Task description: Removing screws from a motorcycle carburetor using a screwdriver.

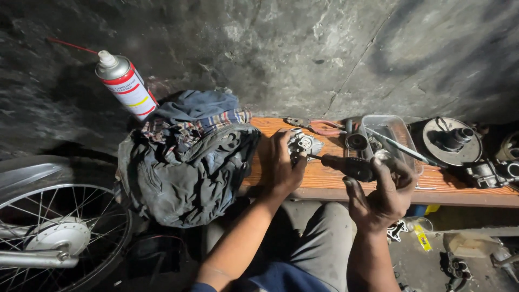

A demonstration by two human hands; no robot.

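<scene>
Carburettor (301, 144) — small grey metal body, on wooden desk (324, 181), clasped in left hand (284, 165). Screwdriver (346, 165), black-handled, gripped in right hand (381, 194), tip at the body. Step judged: working a screw. Next move calls for steady, square tip pressure.

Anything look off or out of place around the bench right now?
Mostly the spray can: it leans tilted against the wall beside the heap of rags, not upright. The rags overhang the wooden bench edge.
</scene>
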